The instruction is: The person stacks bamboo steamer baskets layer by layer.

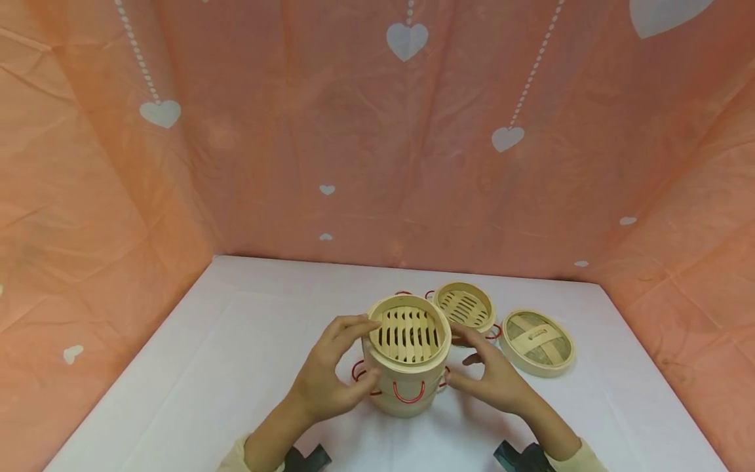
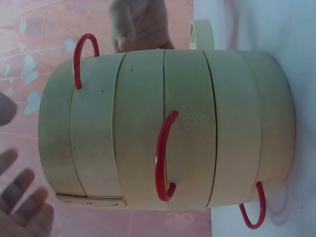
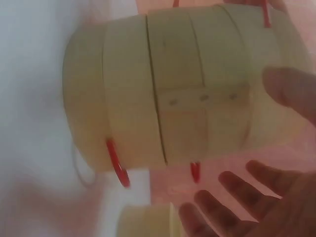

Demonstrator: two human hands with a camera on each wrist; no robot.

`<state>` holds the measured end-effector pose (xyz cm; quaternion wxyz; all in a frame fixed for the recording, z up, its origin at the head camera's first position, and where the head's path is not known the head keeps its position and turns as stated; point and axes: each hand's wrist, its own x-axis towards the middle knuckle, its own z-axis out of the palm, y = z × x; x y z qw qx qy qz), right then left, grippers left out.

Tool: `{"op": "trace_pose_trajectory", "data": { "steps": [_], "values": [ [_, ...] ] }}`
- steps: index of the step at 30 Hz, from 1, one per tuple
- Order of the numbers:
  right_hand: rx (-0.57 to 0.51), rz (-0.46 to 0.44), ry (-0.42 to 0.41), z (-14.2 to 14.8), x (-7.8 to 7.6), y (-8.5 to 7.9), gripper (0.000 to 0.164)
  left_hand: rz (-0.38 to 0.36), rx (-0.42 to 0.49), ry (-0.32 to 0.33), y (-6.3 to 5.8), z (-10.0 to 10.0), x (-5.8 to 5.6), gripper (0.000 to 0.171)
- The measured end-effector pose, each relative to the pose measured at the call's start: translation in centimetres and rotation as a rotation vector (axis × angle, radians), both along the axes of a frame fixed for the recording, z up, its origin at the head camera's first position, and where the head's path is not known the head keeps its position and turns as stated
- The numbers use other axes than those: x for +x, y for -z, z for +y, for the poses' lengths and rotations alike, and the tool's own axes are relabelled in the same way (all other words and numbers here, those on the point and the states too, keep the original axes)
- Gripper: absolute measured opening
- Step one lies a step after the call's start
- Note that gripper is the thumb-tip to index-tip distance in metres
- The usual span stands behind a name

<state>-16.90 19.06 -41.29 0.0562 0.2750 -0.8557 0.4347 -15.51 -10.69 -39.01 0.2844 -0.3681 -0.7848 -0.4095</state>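
Note:
A stack of round bamboo steamer baskets point(image 1: 407, 383) with red loop handles stands upright, its slatted top tier point(image 1: 407, 335) facing up. My left hand point(image 1: 330, 373) is at the stack's left side, fingers spread by the upper rim. In the left wrist view those fingers point(image 2: 24, 192) appear apart from the bamboo wall point(image 2: 143, 148). On the other side is my right hand point(image 1: 489, 373), its thumb in front of the stack point(image 3: 197, 118) in the right wrist view and its fingers spread below. Whether that thumb touches the wall, I cannot tell.
Behind the stack to the right sits another slatted steamer basket point(image 1: 464, 307) with red handles. Right of it lies a woven bamboo lid point(image 1: 538, 342). White cloth covers the table point(image 1: 265, 314), and an orange curtain point(image 1: 377, 164) with white hearts encloses its back and sides.

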Motion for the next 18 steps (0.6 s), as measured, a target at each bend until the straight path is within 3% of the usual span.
{"op": "trace_pose_trajectory", "data": {
  "steps": [5, 11, 18],
  "values": [
    [0.056, 0.12, 0.09, 1.1, 0.2, -1.1, 0.063, -0.13, 0.087, -0.023, 0.0, -0.1, 0.1, 0.077],
    [0.145, 0.214, 0.168, 1.9, 0.0, -2.0, 0.056, -0.295, 0.205, -0.001, 0.6, 0.1, 0.0, 0.087],
    [0.25, 0.269, 0.242, 2.4, -0.6, -2.0, 0.054, -0.461, 0.232, 0.002, 1.6, 0.5, 0.0, 0.088]
  ]
}}
